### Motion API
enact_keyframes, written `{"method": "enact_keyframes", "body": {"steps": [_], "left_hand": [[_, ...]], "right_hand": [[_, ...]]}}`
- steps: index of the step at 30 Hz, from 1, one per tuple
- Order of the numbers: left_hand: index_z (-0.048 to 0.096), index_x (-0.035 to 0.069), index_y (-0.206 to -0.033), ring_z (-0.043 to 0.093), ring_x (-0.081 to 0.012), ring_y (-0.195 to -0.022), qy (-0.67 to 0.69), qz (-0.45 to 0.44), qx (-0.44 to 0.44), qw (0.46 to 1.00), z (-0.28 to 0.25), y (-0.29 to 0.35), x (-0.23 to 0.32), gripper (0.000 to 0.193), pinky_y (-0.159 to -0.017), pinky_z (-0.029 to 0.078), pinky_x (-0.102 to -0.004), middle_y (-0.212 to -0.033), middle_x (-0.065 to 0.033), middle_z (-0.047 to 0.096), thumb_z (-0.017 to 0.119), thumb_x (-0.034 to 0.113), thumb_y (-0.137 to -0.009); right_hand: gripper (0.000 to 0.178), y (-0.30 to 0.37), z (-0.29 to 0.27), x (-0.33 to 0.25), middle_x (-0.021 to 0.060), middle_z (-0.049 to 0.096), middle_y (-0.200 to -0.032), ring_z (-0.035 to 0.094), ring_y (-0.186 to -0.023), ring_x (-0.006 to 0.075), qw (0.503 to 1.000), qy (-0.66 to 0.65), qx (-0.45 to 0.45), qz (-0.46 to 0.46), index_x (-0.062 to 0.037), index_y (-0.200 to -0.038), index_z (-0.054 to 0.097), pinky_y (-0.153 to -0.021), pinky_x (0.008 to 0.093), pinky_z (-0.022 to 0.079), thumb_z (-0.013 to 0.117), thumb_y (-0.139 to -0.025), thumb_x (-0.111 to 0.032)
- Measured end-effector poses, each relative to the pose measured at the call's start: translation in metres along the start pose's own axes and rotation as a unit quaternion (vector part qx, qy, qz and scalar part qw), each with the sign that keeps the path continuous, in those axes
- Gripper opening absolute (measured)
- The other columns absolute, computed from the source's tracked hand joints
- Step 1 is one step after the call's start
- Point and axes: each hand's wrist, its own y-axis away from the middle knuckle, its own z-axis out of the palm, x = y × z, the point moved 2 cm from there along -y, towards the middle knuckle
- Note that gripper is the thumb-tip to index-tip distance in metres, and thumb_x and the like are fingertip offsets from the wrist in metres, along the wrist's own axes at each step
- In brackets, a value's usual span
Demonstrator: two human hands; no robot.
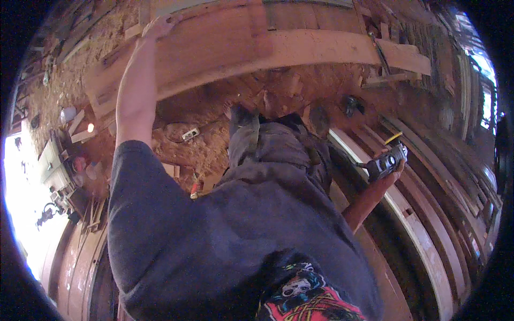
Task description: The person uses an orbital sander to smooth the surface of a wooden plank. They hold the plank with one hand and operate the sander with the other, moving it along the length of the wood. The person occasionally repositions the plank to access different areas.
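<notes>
- Up at eleven o'clock, the left hand (159,25) rests on the top edge of a long curved reddish-brown wooden beam (300,51); its fingers are curled over the wood, clamped on the edge.
- That beam is broad, smooth-faced and bowed, running from ten o'clock across to two o'clock, dusted with pale sawdust.
- Out at three o'clock, the right hand (395,170) grips a small dark grey handheld tool with a yellow strip at its top (386,161); the fingers are wrapped under the boxy body, closed on it.
- The tool sits directly above the palm, well apart from the beam held by the other hand.
- Below the tool, from three to five o'clock, lie several stacked curved wooden ribs (423,241), pale and reddish, with hard, planed edges.
- Around the centre, the sawdust-covered floor (176,152) looks rough and crumbly; a small white rectangular block (190,134) lies on it near nine o'clock of the person's legs.
- Dark grey cloth of the person's sleeve and trousers (267,155) fills the middle, soft and creased.
</notes>
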Motion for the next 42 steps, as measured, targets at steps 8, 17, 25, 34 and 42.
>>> {"method": "enact_keyframes", "body": {"steps": [8,17,25,34,42], "left_hand": [[0.073,0.019,-0.13,0.067,-0.0373,-0.122,0.02,0.005,0.009,1.0,0.08,-0.01,-0.105,0.061,-0.105,0.05,-0.0496,-0.131,-0.0171,0.071,0.05,0.065,-0.098],[0.074,0.009,-0.124,0.07,-0.031,-0.113,0.026,-0.045,0.042,0.998,0.072,0.037,-0.001,0.043,-0.099,0.053,-0.0459,-0.121,-0.0133,0.075,0.057,0.041,-0.1],[0.066,0.008,-0.132,0.062,-0.028,-0.13,0.494,0.31,-0.124,0.802,0.003,0.269,0.403,0.063,-0.107,0.052,-0.04,-0.14,-0.0102,0.065,0.091,0.031,-0.079],[0.07,0.012,-0.129,0.066,-0.0345,-0.116,0.378,0.374,-0.091,0.842,0.026,0.274,0.46,0.055,-0.1,0.056,-0.0441,-0.124,-0.0108,0.066,0.087,0.023,-0.078],[0.065,0.009,-0.111,0.065,-0.0312,-0.108,0.286,0.447,0.01,0.848,0.026,0.28,0.462,0.049,-0.09,0.059,-0.0429,-0.114,-0.0079,0.061,0.087,0.024,-0.07]], "right_hand": [[0.07,0.007,-0.013,-0.013,0.023,0.069,-0.118,0.07,-0.094,0.0349,0.997,-0.057,0.0,0.047,-0.0005,-0.136,0.055,-0.081,0.0487,0.061,0.063,-0.097,-0.058],[0.051,0.044,0.115,0.025,0.0112,0.071,-0.087,0.07,-0.072,0.0242,0.973,0.143,0.155,-0.098,-0.0035,-0.117,0.063,-0.066,0.0368,0.06,0.063,-0.099,-0.052],[0.057,-0.048,0.169,0.086,0.0168,0.07,-0.098,0.071,-0.083,0.0288,0.994,0.006,-0.026,0.106,0.0052,-0.118,0.058,-0.077,0.0411,0.061,0.066,-0.093,-0.046],[0.051,-0.076,0.216,0.114,0.0147,0.068,-0.095,0.07,-0.084,0.0264,0.962,0.013,-0.055,0.267,0.0031,-0.111,0.059,-0.077,0.0393,0.06,0.068,-0.092,-0.043],[0.049,-0.069,0.223,0.117,0.0131,0.067,-0.092,0.068,-0.081,0.0251,0.965,0.066,-0.06,0.246,0.0011,-0.11,0.061,-0.075,0.036,0.057,0.068,-0.093,-0.044]]}}
